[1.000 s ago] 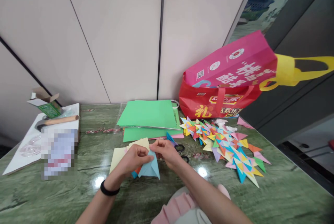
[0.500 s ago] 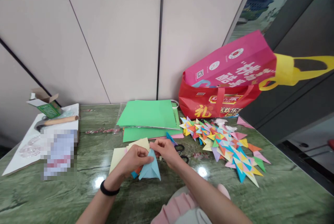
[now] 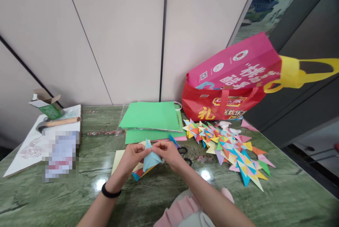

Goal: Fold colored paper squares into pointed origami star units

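Observation:
A light-blue sheet of folded paper [image 3: 151,161] is held up over the table between both hands, with a narrow point sticking up and a wider part hanging below. My left hand [image 3: 135,156] pinches its left side between thumb and fingers. From the right, my right hand [image 3: 167,152] grips the upper part the same way. Cream paper sheets [image 3: 118,159] lie beneath and behind my left hand. Partly hidden under the blue paper are orange and blue paper pieces [image 3: 137,175]. Dark-handled scissors [image 3: 187,161] rest just right of my right hand.
Green paper sheets [image 3: 150,114] are stacked behind the hands. Many colourful folded paper pieces [image 3: 225,142] spread across the right side, before a red bag [image 3: 206,101] holding a pink bag [image 3: 238,66]. At left, a white board [image 3: 22,153] carries a wooden-handled tool [image 3: 62,121] and a small box [image 3: 50,109].
The light-blue paper has been lifted and turned, and its top point now shows above my fingers. Both hands have drawn closer together around it.

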Demonstrator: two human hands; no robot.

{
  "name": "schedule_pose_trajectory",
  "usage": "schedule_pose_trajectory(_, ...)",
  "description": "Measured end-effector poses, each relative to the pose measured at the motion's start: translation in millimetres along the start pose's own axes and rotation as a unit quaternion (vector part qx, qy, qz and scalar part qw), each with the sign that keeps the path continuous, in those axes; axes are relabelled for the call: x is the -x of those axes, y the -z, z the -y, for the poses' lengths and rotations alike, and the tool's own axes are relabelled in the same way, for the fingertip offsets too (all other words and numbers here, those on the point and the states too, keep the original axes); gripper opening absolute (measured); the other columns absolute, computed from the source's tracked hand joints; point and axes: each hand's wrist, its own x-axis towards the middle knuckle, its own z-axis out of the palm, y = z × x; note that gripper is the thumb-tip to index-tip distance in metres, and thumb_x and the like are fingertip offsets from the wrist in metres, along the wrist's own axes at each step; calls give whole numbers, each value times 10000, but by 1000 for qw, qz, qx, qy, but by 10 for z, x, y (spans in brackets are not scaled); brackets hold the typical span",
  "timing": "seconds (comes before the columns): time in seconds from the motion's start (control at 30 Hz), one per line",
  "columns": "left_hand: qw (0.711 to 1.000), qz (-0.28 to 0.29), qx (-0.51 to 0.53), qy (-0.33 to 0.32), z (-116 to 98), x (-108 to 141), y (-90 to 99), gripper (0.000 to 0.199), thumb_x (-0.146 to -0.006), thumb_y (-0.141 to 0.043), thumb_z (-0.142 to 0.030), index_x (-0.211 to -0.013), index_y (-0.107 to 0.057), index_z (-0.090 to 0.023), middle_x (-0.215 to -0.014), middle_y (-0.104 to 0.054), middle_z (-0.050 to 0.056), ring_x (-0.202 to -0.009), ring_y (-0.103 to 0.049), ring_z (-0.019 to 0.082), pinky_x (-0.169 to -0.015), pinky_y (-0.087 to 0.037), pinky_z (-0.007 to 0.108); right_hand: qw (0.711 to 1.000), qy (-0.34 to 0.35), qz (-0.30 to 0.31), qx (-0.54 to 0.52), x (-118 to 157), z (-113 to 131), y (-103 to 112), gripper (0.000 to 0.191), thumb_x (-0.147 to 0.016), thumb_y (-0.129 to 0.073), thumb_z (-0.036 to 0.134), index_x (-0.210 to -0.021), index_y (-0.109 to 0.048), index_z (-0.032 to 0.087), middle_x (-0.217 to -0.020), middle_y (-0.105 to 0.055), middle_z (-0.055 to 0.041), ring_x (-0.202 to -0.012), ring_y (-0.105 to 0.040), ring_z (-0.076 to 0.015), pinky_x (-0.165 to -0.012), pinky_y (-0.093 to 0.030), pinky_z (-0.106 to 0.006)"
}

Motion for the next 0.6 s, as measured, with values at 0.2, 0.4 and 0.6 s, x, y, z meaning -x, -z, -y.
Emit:
schedule_pose_trajectory(0.2,1000,-2,15,-10,8,0,-14,339,-531,-721,-438,-509,-614,-118,-486,-568,-14,-450,-488,99,-458,-419,215,1000,21,-19,-3,-12,-24,9,345,-502,-747,450,-641,-660,147,-602,-611,-8,-526,-469,-108,-531,-361,-245)
schedule_pose_trajectory(0.4,1000,13,-7,-25,25,-8,-15,327,-579,-697,-428,-534,-615,-115,-491,-566,-17,-461,-494,101,-463,-418,211,1000,16,-16,9,-19,-32,0,242,-555,-709,374,-589,-614,154,-544,-548,22,-502,-434,-94,-518,-340,-233)
schedule_pose_trajectory(0.6,999,43,-2,-25,-20,0,4,314,-593,-702,-402,-745,-664,-130,-642,-667,20,-594,-593,149,-551,-476,245,997,38,-14,62,-20,-30,21,189,-603,-660,334,-554,-602,161,-532,-534,21,-502,-425,-100,-508,-322,-234)
